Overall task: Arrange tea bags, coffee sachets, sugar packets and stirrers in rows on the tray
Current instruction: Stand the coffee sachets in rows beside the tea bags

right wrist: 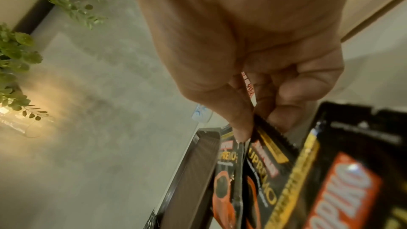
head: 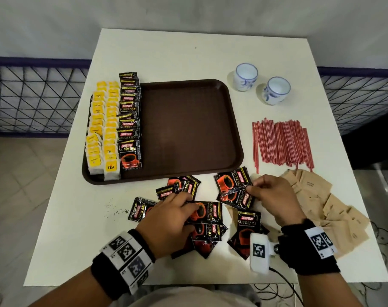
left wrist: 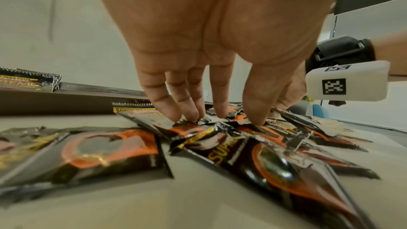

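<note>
A brown tray [head: 188, 129] holds two rows of yellow tea bags [head: 104, 125] and one row of black coffee sachets [head: 128, 120] along its left side. More loose coffee sachets [head: 142, 209] lie scattered on the white table in front of the tray. My left hand [head: 188, 201] [left wrist: 220, 119] reaches down and pinches the top edge of one sachet [head: 207, 214] [left wrist: 231, 145] in the pile. To its right, my right hand [head: 249, 188] [right wrist: 257, 128] pinches the ends of two sachets [head: 230, 181] [right wrist: 264, 171] between thumb and fingers, just off the tray's near right corner.
Red stirrers [head: 281, 145] lie in a bundle right of the tray. Brown sugar packets [head: 317, 196] are spread near the table's right front edge. Two white-and-blue cups [head: 245, 76] [head: 276, 90] stand at the back right. Dark specks [head: 120, 211] dot the table at front left.
</note>
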`<control>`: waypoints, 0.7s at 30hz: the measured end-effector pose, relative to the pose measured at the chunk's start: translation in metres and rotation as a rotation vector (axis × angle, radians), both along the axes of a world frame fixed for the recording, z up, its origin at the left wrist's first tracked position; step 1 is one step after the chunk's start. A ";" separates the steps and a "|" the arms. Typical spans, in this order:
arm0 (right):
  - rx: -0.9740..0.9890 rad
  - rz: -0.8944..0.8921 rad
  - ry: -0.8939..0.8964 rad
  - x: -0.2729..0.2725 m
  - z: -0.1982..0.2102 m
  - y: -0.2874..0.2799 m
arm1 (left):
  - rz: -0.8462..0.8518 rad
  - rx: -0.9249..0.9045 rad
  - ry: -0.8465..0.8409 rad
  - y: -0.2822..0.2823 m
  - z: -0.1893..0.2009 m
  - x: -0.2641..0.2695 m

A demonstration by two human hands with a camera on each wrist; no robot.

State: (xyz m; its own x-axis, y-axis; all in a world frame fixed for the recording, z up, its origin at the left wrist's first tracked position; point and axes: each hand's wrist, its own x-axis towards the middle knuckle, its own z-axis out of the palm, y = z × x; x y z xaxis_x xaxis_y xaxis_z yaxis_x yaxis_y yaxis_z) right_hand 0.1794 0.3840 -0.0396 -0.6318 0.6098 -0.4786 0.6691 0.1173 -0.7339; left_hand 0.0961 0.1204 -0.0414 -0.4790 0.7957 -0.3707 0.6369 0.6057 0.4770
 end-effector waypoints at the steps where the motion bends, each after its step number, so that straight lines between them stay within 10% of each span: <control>1: -0.015 -0.013 0.006 0.001 0.002 0.001 | 0.001 0.015 -0.004 -0.001 0.000 -0.001; 14: 0.033 -0.013 0.216 -0.008 0.028 0.005 | 0.097 0.306 -0.026 0.025 0.022 -0.047; 21: -0.012 0.101 0.361 -0.044 0.045 -0.034 | 0.418 0.524 -0.293 0.058 0.038 -0.065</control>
